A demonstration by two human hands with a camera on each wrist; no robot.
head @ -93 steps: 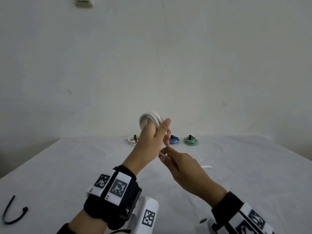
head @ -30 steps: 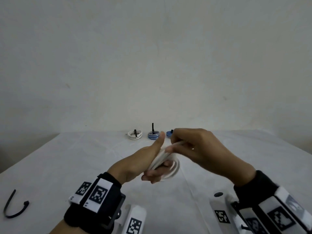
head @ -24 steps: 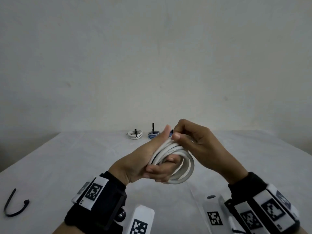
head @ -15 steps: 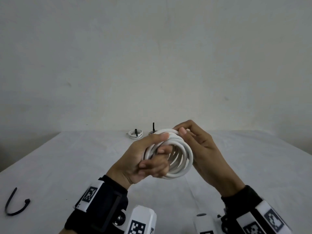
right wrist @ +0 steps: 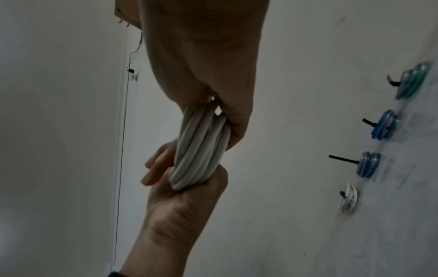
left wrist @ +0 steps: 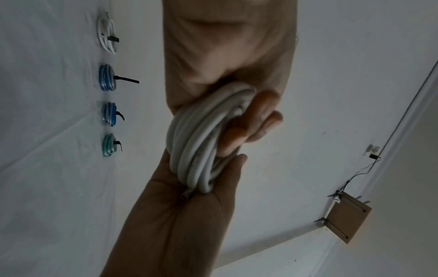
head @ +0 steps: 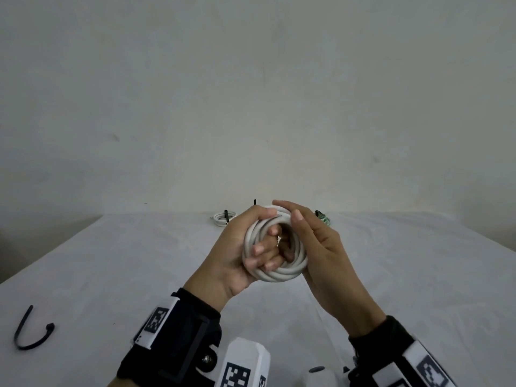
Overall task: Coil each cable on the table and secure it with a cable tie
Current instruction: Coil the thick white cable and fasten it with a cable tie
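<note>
Gripping the coiled white cable (head: 275, 248) above the desk (head: 111, 261), the left hand (head: 240, 256) curls fingers through it; the right hand (head: 321, 247) clasps its other side.

white cable coil (head: 275, 270): smooth rubbery-looking sheath, soft satin sheen, off-white
bench (head: 117, 263): draped in thin white cloth, matt, faintly creased
loose cable tie (head: 30, 335): black plastic, smooth, dull
small white coil (left wrist: 107, 35): smooth plastic-looking sheath, bound by a black plastic tie
blue coils (left wrist: 107, 77): glossy sheath, striped blue and pale, catching light
green coil (left wrist: 108, 145): glossy, translucent-looking teal sheath
wall (head: 251, 93): painted plaster, matt, slightly scuffed and speckled
wrist bands (head: 178, 331): black fabric, matt, with white printed marker patches
wall board (left wrist: 347, 218): plain brown wood, matt, on metal brackets
</note>
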